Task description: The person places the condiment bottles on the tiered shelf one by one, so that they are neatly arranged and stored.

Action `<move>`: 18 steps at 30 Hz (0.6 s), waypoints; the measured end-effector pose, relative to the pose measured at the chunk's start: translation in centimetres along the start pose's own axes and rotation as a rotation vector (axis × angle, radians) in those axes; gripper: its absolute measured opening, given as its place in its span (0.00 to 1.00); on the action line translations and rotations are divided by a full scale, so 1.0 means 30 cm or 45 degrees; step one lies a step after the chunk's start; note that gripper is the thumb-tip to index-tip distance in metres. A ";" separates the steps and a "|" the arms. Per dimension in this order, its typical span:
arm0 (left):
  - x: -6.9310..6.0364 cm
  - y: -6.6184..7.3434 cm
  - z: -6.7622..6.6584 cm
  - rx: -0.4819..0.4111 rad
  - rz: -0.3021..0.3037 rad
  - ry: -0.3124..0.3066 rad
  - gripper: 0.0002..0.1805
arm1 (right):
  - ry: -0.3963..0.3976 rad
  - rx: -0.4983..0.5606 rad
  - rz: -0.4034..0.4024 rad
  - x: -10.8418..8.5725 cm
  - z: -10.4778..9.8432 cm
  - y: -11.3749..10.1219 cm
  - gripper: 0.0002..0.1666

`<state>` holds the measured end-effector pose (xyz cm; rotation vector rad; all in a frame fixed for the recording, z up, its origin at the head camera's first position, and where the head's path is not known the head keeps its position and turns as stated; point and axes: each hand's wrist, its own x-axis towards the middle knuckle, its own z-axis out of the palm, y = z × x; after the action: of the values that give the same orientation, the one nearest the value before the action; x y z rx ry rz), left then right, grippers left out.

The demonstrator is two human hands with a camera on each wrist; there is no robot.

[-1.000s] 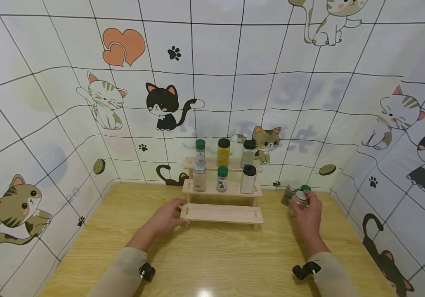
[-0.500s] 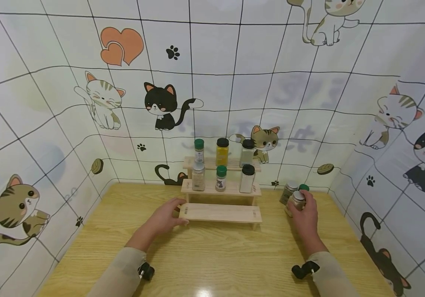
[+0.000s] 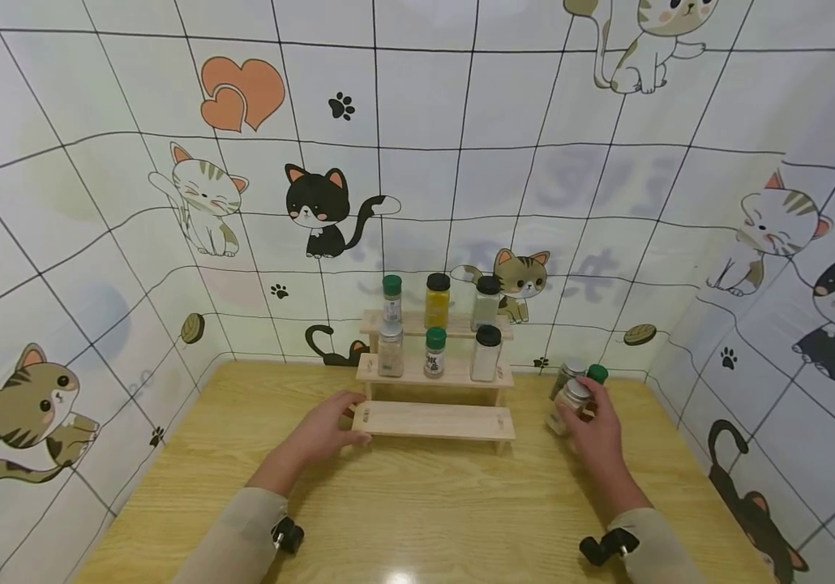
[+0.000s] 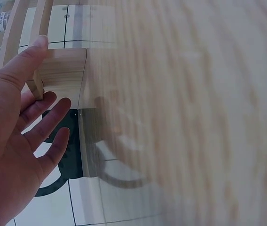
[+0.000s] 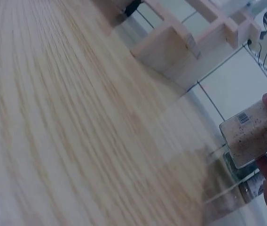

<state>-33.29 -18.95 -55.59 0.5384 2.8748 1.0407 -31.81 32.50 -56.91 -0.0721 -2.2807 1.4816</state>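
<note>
My right hand (image 3: 601,430) grips a silver-lidded spice jar (image 3: 558,416), tilted and raised off the table. In the right wrist view that jar (image 5: 248,136) shows a speckled beige filling and a barcode label. Just behind it stand another silver-lidded jar (image 3: 565,377) and a green-lidded jar (image 3: 597,374), both partly hidden. My left hand (image 3: 324,426) holds the left end of a stepped wooden spice rack (image 3: 432,419) by its lowest shelf. The left wrist view has the thumb on one side of the shelf board (image 4: 35,87) and the index finger on the other.
The rack's top shelf carries a green-lidded jar (image 3: 391,302), a yellow jar (image 3: 437,304) and a black-lidded jar (image 3: 486,307). Below them stand a silver-lidded jar (image 3: 391,354), a small green-lidded jar (image 3: 434,357) and a white-filled jar (image 3: 486,357). Cat-patterned walls (image 3: 417,186) enclose the wooden table (image 3: 388,503).
My right hand has lifted the silver-lidded jar, tilting it and drawing it slightly left, away from the green-lidded jar. My left hand has stayed at the rack's end.
</note>
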 end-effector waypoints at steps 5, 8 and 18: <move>-0.002 0.000 0.002 -0.009 -0.008 0.000 0.39 | 0.008 -0.025 -0.109 -0.026 0.015 -0.060 0.39; -0.002 0.002 0.003 -0.009 -0.015 0.000 0.39 | 0.018 -0.017 -0.184 -0.046 0.024 -0.098 0.40; -0.002 0.006 -0.003 -0.018 -0.006 -0.003 0.40 | -0.012 0.093 -0.320 -0.090 0.061 -0.214 0.39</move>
<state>-33.20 -18.89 -55.41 0.5316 2.8628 1.0584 -28.86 27.44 -52.71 0.2351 -2.1484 1.4329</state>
